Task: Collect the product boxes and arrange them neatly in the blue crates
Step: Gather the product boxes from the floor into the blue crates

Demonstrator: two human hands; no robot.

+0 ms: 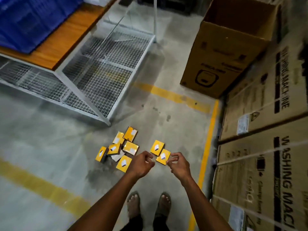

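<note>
Head view: small yellow product boxes (124, 148) lie scattered low centre of frame; they look light, stiff cardboard, best pinched across opposite edges. My right hand (179, 165) seems to pinch one box (163, 157); my left hand (141, 164) hangs loosely curled, empty

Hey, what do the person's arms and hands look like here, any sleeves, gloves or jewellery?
Both forearms are bare up to the frame edge, with no sleeves visible. The left hand and right hand wear no gloves; no watch, bands or rings are visible.
</note>
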